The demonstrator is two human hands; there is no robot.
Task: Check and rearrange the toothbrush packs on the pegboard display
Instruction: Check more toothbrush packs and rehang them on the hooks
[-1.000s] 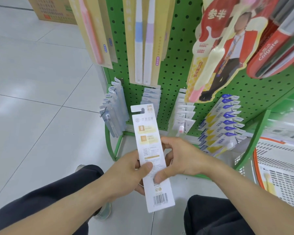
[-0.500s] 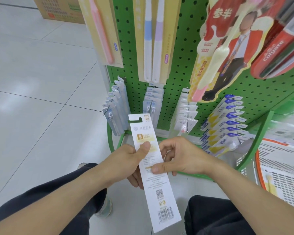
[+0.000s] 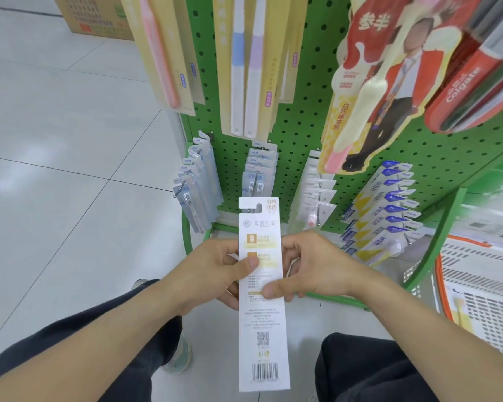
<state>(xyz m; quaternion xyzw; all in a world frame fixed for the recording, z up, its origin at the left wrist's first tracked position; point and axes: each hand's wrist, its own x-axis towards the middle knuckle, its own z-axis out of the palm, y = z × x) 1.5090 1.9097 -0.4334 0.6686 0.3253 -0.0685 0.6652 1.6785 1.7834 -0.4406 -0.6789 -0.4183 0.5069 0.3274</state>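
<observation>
You held the white toothbrush pack (image 3: 262, 291) upright, left hand (image 3: 212, 271) and right hand (image 3: 311, 268) pinching its middle, thumbs on its back face; its hang slot stood above your fingertips, just below the pegboard (image 3: 296, 123) hook, so lifting it squarely looked wisest

Single head view, looking forward and down, close to green pegboard (image 3: 302, 82)

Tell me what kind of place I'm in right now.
Most likely a shop's dental care aisle: a green pegboard hung with rows of toothbrush packs, a Colgate pack, and a plastic shopping basket beside the rack.
</observation>
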